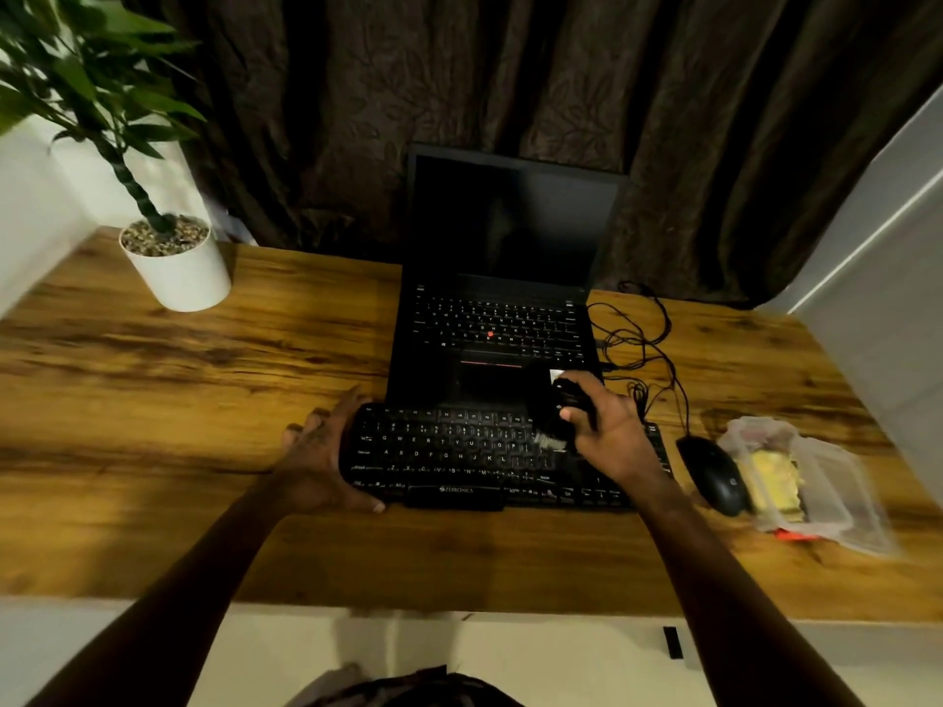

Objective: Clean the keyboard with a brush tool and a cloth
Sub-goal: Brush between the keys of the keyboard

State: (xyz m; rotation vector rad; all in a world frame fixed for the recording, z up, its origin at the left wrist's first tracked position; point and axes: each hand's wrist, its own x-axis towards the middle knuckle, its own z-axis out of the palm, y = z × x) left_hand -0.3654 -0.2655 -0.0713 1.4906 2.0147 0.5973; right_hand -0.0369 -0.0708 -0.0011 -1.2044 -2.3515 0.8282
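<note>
A black external keyboard (459,456) lies on the wooden desk (204,400) in front of an open laptop. My left hand (321,461) holds the keyboard's left end, thumb along its front edge and fingers at the far corner. My right hand (607,431) grips a black brush tool (553,415) over the right part of the keyboard, its pale bristles touching the keys. A yellow cloth (770,482) sits inside a clear plastic packet to the right.
The open black laptop (500,308) stands behind the keyboard with its screen dark. A black mouse (714,474) and its tangled cable (638,344) lie to the right, beside the clear plastic packet (826,492). A white potted plant (176,262) stands at the back left.
</note>
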